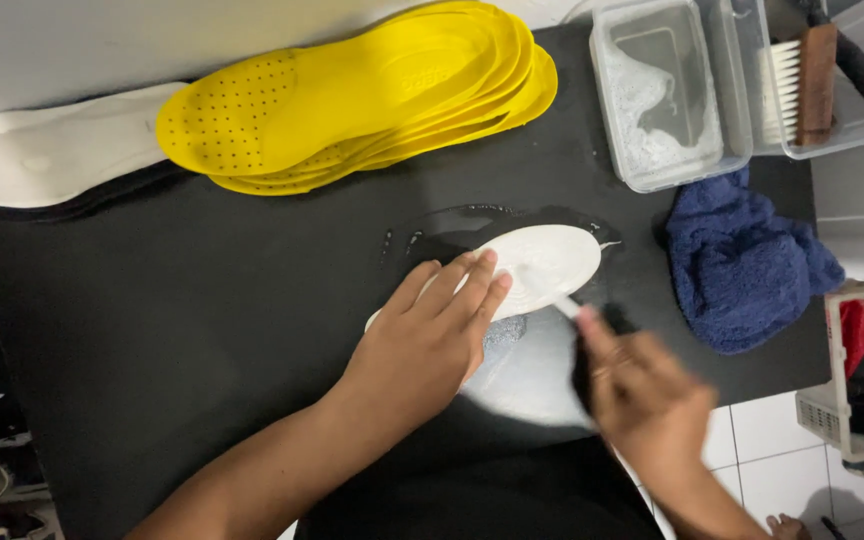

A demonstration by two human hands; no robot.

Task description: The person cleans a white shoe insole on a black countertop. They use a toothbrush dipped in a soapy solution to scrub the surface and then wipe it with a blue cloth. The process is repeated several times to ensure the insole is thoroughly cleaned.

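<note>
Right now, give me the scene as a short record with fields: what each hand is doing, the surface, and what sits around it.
Left hand: left hand pressed flat on the white insole, holding it down
Right hand: right hand, blurred, gripping a dark-handled brush with its head on the insole
Surface: black table, wet around the insole
Behind: stack of yellow insoles; another white insole at far left
Right side: clear tub with foamy water; wooden brush in a second tub; blue cloth
</note>
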